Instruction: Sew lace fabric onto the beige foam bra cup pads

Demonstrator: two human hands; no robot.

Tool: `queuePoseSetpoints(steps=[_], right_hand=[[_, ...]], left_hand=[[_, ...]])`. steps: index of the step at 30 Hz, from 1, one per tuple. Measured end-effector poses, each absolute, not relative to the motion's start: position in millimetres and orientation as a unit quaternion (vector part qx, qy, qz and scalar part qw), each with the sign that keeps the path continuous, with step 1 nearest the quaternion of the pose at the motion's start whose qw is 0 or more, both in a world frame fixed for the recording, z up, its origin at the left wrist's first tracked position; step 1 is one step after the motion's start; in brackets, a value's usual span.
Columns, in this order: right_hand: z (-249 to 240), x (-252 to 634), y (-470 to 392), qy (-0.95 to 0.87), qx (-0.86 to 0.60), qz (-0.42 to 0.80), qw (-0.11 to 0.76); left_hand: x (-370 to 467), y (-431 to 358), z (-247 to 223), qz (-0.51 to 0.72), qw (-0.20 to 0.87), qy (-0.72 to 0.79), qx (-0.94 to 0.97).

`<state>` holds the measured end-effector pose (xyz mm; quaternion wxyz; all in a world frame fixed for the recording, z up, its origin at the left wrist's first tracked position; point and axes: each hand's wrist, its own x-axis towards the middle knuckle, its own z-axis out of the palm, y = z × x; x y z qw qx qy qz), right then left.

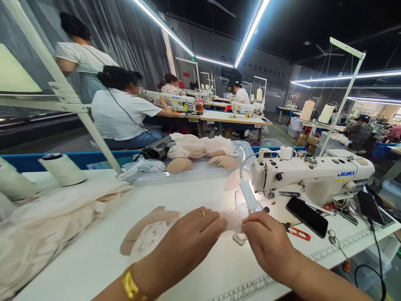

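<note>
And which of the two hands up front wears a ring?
The left hand, with a gold ring on one finger and a gold bracelet at the wrist; the right hand shows neither.

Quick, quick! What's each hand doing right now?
Left hand: closed, holding one end of the sheer pale fabric.
Right hand: closed, pinching the same fabric's other end.

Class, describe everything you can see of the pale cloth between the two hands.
The pale cloth looks thin and slightly sheer, with a pinkish tint. It spans the gap between the left hand and the right hand, each gripping one side. It is near the lower end of the lamp by the sewing machine. Its outline looks washed out, and the hands hide its ends.
</note>
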<state>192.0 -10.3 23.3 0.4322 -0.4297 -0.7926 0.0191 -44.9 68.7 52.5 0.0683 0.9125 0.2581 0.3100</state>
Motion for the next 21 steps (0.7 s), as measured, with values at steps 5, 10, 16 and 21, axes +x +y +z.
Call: queuePoseSetpoints(steps=[5, 10, 16, 21], right_hand=[[-19.1, 226.3, 22.9, -0.837, -0.454, 0.096, 0.290], [-28.2, 250.9, 42.0, -0.882, -0.399, 0.048, 0.247], [-26.2, 259.6, 34.5, -0.888, -0.389, 0.008, 0.246], [-15.9, 256.7, 27.6, -0.896, -0.378, 0.057, 0.225]], left_hand=[[-24.8, 70.9, 19.6, 0.134, 0.057, 0.168, 0.975], [4.3, 89.5, -5.7, 0.157, -0.027, 0.166, 0.973], [0.7, 92.5, -22.2, 0.217, 0.018, 0.154, 0.964], [-1.3, 91.9, -18.5, 0.211, 0.050, 0.140, 0.966]])
